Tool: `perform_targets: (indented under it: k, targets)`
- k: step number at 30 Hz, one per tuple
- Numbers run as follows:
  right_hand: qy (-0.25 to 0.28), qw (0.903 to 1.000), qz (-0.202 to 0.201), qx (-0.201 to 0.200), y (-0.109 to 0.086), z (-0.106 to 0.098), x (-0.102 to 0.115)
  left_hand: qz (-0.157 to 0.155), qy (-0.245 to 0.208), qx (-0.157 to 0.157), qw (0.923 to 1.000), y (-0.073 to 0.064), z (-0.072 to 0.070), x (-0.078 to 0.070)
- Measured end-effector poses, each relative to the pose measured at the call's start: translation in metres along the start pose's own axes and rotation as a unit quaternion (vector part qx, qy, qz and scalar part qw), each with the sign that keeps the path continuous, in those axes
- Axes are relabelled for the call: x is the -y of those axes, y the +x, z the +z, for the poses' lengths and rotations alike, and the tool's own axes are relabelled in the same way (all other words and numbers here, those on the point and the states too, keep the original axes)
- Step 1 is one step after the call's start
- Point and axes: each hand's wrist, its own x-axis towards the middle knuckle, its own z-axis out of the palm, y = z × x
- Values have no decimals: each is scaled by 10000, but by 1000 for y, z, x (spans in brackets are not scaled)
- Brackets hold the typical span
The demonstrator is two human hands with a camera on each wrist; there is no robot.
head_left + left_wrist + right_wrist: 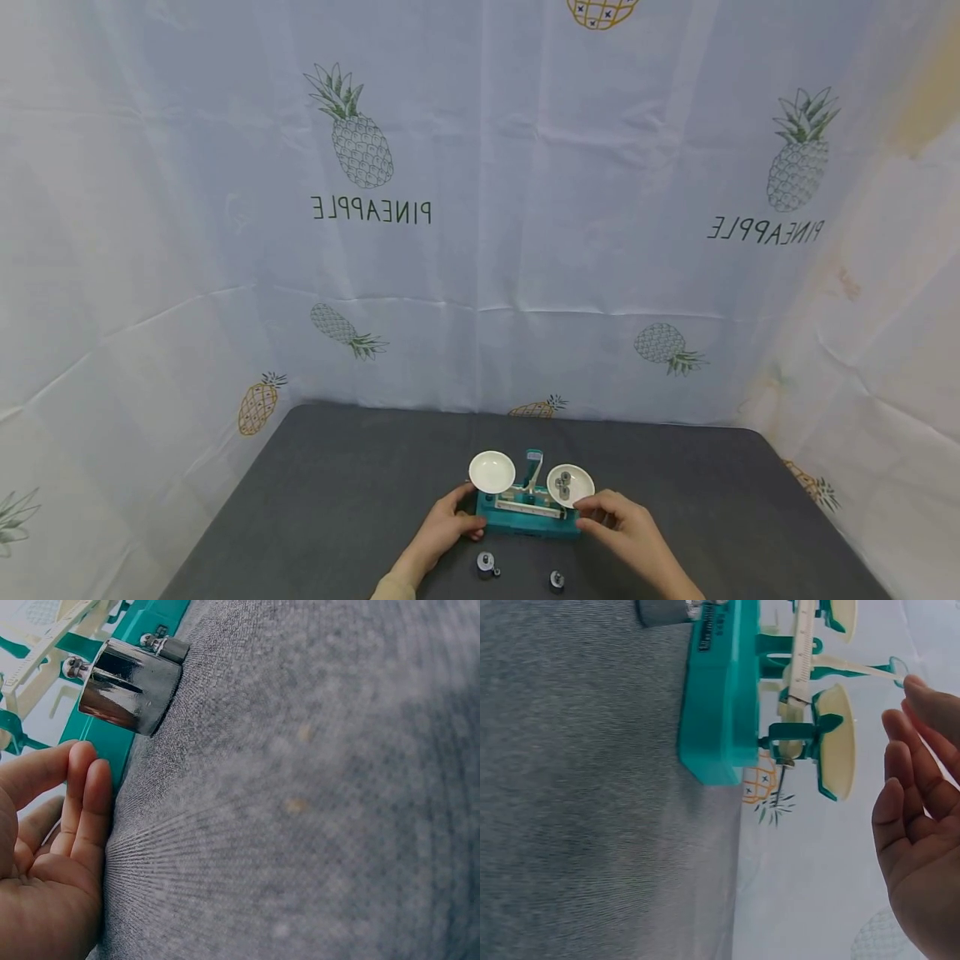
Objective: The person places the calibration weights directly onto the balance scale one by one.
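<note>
A teal balance scale (525, 522) with two white pans stands on the dark tabletop. My left hand (444, 523) grips the left end of its base, thumb by the front corner; in the left wrist view the fingertips (84, 754) meet the teal edge. Small grey weights (564, 485) sit together in the right pan (585, 488). Beside that pan is my right hand (624, 527), its fingers loosely bent with nothing between them. From the right wrist, this hand (926, 817) appears close to the pan (841, 742).
In front of the base stands a shiny knobbed metal weight (485, 561), with a tiny weight (497, 572) at its side. Another small weight (557, 581) is nearer the front, to the right. A pineapple-print cloth (510, 250) hangs behind and around the table (360, 475).
</note>
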Motion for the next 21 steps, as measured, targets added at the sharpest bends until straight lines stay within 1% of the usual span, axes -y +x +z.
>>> perform_targets:
  k: [5,7,10,14,18,21]
  targets:
    - [425,9978,58,497,-5,1,-4,21,35,-8,10000,-1,0,0]
    - [502,9963,4,694,-7,2,-7,35,18,-5,10000,-1,0,-1]
    - [627,9928,32,1025,-8,4,-11,46,-15,1,10000,-1,0,-1]
    - [786,9866,117,1422,-10,7,-15,33,-38,0,10000,-2,0,-2]
    - [1048,9792,272,1714,-12,10,-17,39,7,8,10000,-2,0,-3]
    - [1341,9690,445,2027,-13,11,-18,40,39,5,10000,-2,0,-3]
